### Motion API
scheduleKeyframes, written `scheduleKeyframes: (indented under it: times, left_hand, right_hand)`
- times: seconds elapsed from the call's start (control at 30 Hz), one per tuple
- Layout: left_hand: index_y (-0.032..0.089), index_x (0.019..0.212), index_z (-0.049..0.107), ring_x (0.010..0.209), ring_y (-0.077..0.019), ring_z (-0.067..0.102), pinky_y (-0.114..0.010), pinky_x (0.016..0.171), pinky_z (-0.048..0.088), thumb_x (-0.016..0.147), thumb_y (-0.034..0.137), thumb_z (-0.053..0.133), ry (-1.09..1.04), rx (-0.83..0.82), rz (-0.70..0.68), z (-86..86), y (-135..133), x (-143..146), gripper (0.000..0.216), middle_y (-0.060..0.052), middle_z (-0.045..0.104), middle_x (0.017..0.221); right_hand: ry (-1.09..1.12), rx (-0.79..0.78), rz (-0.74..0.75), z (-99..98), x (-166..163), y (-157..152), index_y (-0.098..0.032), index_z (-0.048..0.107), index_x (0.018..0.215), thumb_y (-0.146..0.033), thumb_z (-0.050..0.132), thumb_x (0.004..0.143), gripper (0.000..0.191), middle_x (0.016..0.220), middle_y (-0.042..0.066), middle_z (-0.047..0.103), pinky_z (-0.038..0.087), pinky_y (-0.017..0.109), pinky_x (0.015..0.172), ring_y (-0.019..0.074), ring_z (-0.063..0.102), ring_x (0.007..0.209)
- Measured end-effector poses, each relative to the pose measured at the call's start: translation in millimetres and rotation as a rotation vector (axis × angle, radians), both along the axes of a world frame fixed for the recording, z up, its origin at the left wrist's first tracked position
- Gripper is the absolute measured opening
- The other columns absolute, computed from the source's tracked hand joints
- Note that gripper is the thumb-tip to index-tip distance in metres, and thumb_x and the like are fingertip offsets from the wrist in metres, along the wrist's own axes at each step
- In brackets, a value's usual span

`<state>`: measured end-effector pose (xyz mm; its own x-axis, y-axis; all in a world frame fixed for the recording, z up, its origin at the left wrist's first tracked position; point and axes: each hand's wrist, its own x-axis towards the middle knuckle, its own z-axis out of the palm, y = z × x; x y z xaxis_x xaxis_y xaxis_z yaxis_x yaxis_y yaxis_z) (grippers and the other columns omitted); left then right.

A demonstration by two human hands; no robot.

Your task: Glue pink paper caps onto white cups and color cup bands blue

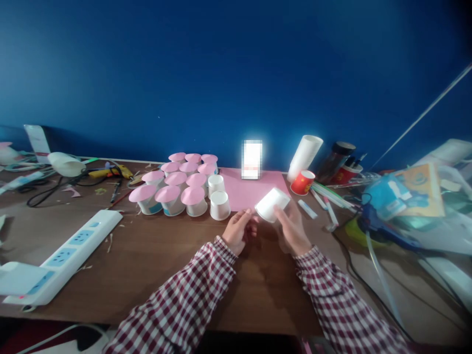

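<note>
A white paper cup (272, 204) is tilted in my right hand (294, 228), with the thumb against its side. Just left of the cup is my left hand (238, 232), its thumb and fingers curled together; whatever they may hold is too small to make out. Beyond both hands a pink sheet (236, 189) lies on the table. Two plain white cups, the nearer one (220, 205) close to my left hand, stand at the sheet's left edge. Beside them are rows of several white cups topped with pink paper discs (194, 195).
A tall stack of white cups (306, 155) leans behind a red cup (303, 182). A bright, blurred-out screen (251, 160) stands against the blue wall. At left lie a power strip (70, 253) and a yellow glue gun (110, 172); cables and bags clutter the right.
</note>
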<state>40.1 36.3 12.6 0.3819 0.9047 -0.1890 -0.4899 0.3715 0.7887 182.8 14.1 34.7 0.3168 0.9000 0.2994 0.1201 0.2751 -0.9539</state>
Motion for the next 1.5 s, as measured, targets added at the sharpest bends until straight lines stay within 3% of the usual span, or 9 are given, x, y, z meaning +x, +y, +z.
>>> scheduleKeyframes:
  times: [0.17, 0.33, 0.53, 0.73, 0.87, 1.1, 1.17, 1.3, 1.5]
  left_hand:
    - [0.016, 0.080, 0.051, 0.047, -0.0062, 0.045, -0.019, 0.044, 0.037, 0.078, 0.044, 0.055, 0.361, 0.309, 0.265, -1.8, -2.0, -1.8, 0.028, 0.002, 0.055, 0.062]
    - [0.016, 0.086, 0.054, 0.059, -0.0085, 0.049, -0.020, 0.056, 0.041, 0.082, 0.034, 0.052, 0.606, 0.698, 0.340, 1.7, -11.0, -4.5, 0.018, 0.000, 0.054, 0.068]
    - [0.018, 0.099, 0.046, 0.068, -0.0106, 0.052, -0.022, 0.058, 0.046, 0.079, 0.031, 0.055, 0.686, 0.693, 0.426, -3.8, -9.9, -4.2, 0.025, -0.003, 0.053, 0.086]
    - [0.019, 0.118, 0.040, 0.103, -0.0191, 0.051, -0.035, 0.083, 0.047, 0.084, 0.027, 0.048, 0.723, 0.863, 0.454, -8.9, -7.2, -5.3, 0.036, -0.012, 0.048, 0.114]
    - [0.017, 0.128, 0.033, 0.117, -0.0257, 0.043, -0.044, 0.097, 0.038, 0.077, 0.036, 0.059, 0.819, 0.958, 0.399, -5.9, -8.0, -6.4, 0.060, -0.015, 0.044, 0.126]
    - [0.017, 0.122, 0.041, 0.101, -0.0233, 0.055, -0.036, 0.088, 0.044, 0.070, 0.041, 0.066, 0.717, 0.889, 0.227, 1.5, -9.9, -4.3, 0.063, -0.011, 0.057, 0.113]
    - [0.016, 0.121, 0.043, 0.098, -0.0224, 0.056, -0.035, 0.086, 0.045, 0.070, 0.039, 0.066, 0.730, 0.852, 0.222, 1.7, -10.7, -3.8, 0.060, -0.010, 0.058, 0.111]
    - [0.015, 0.116, 0.047, 0.092, -0.0205, 0.057, -0.034, 0.083, 0.045, 0.075, 0.037, 0.059, 0.733, 0.798, 0.255, 0.9, -10.3, -3.9, 0.048, -0.009, 0.059, 0.104]
    - [0.015, 0.113, 0.050, 0.092, -0.0209, 0.054, -0.036, 0.086, 0.042, 0.079, 0.035, 0.054, 0.784, 0.803, 0.320, -1.5, -6.6, -5.2, 0.040, -0.009, 0.057, 0.098]
  right_hand:
    - [-0.013, -0.023, -0.043, 0.4, 1.8, 0.8, -0.019, 0.055, 0.098, -0.041, 0.061, 0.076, 0.032, 0.094, 0.005, 0.059, 0.046, 0.031, 0.073, 0.0180, 0.055, 0.084]
    - [-0.054, -0.006, 0.015, 4.6, -5.5, -4.8, -0.022, 0.049, 0.113, -0.036, 0.064, 0.073, 0.045, 0.106, 0.006, 0.057, 0.047, 0.033, 0.081, 0.0187, 0.055, 0.092]
    - [0.021, 0.006, -0.012, -4.1, -1.6, 0.7, -0.019, 0.049, 0.113, -0.036, 0.064, 0.072, 0.047, 0.105, 0.007, 0.058, 0.046, 0.036, 0.085, 0.0197, 0.056, 0.095]
    - [-0.008, 0.019, 0.051, -5.7, 3.1, 1.0, -0.020, 0.046, 0.115, -0.033, 0.062, 0.076, 0.044, 0.107, 0.006, 0.057, 0.047, 0.033, 0.084, 0.0187, 0.055, 0.097]
    - [-0.100, -0.012, 0.146, -0.4, -0.7, -4.4, -0.022, 0.045, 0.113, -0.033, 0.063, 0.075, 0.044, 0.104, 0.005, 0.058, 0.049, 0.032, 0.080, 0.0183, 0.057, 0.093]
    - [-0.063, -0.056, 0.371, 1.9, -1.1, -6.6, -0.021, 0.052, 0.113, -0.041, 0.048, 0.086, 0.034, 0.110, 0.007, 0.060, 0.047, 0.033, 0.086, 0.0196, 0.057, 0.100]
    - [-0.061, -0.081, 0.341, 2.6, 2.5, -4.4, -0.021, 0.054, 0.110, -0.044, 0.043, 0.087, 0.035, 0.108, 0.008, 0.061, 0.049, 0.033, 0.084, 0.0192, 0.059, 0.097]
    - [-0.194, -0.062, 0.111, 8.4, 20.7, -0.5, -0.017, 0.058, 0.101, -0.046, 0.056, 0.079, 0.036, 0.094, 0.007, 0.064, 0.052, 0.032, 0.076, 0.0177, 0.062, 0.084]
    - [-0.349, -0.084, -0.207, 11.8, 77.9, 1.4, -0.015, 0.058, 0.099, -0.046, 0.053, 0.080, 0.037, 0.087, 0.009, 0.066, 0.052, 0.032, 0.066, 0.0181, 0.064, 0.074]
